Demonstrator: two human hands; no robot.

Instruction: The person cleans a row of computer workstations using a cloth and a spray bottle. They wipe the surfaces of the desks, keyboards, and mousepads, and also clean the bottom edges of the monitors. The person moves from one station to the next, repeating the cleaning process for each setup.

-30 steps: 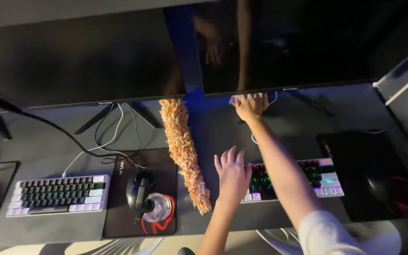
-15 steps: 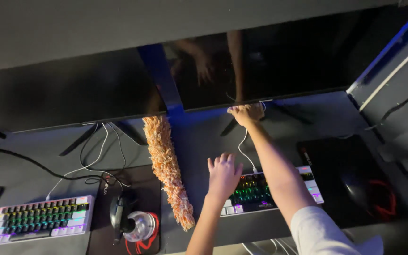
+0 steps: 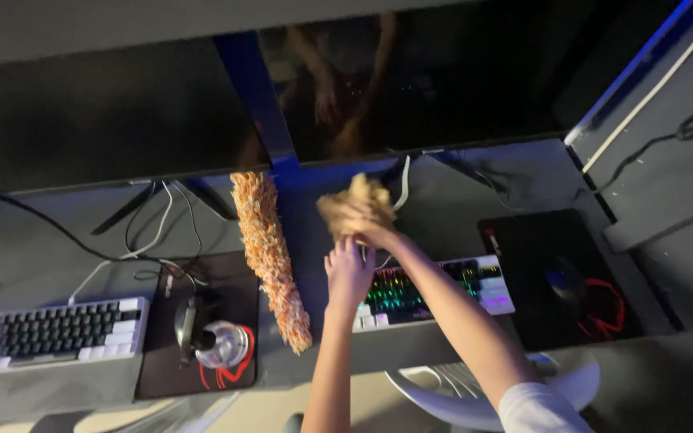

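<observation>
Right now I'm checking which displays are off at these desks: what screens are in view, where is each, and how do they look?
Left monitor: wide dark rectangle above the white keyboard, unlit.
Right monitor: wide dark rectangle behind the lit rainbow keyboard, unlit, its glass mirroring the arms.
The right hand holds a tan cloth just below it.

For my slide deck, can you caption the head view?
Right hand wipes the desk with a cloth; left hand rests on a backlit keyboard.
</observation>
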